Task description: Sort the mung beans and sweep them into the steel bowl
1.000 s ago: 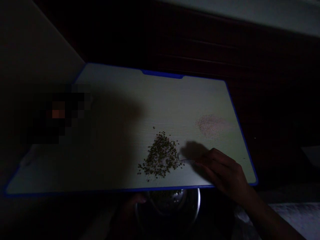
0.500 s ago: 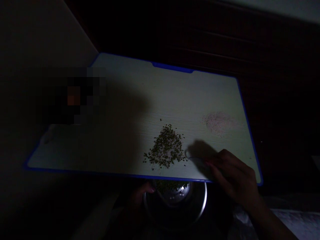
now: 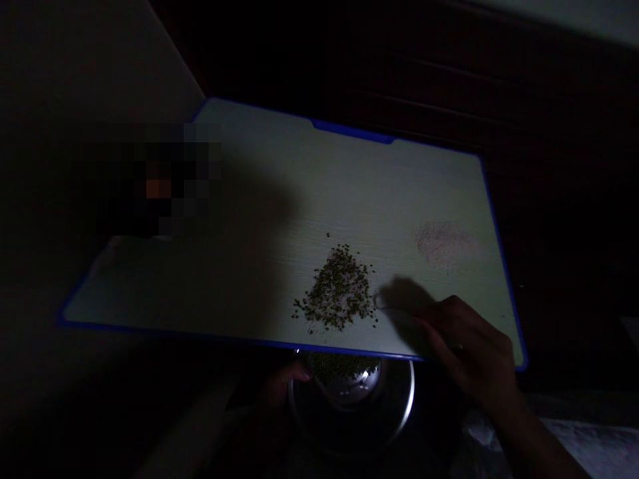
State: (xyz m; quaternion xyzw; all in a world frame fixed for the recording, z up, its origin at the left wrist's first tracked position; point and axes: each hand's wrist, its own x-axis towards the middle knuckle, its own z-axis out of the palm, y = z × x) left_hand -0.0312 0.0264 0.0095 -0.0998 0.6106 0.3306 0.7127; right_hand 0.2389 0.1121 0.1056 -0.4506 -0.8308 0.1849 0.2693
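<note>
My right hand [image 3: 472, 342] pinches the handle of a small metal spoon [image 3: 394, 309]. The spoon's tip lies at the right edge of a pile of small green beans [image 3: 339, 289] mixed with pale grains, on a white board with a blue rim [image 3: 359, 186]. Below the board's near edge, my left hand [image 3: 287, 382] has its fingers closed on the left rim of a shiny metal bowl [image 3: 410, 399]. More green beans [image 3: 342, 364] sit inside the bowl, partly hidden under the board. Dim light hides most of the left hand.
A heap of pale pinkish grains [image 3: 444, 245] lies on the board's right side. At the left, a blurred-out patch [image 3: 157, 186] covers something dark. Some crumpled clear plastic [image 3: 479, 429] and a pale patterned cloth or sheet [image 3: 589, 442] show at the lower right.
The board and its heaps appear slightly further right in view, as if my head shifted. The spoon remains by the pile's right edge, and both hands keep their grips.
</note>
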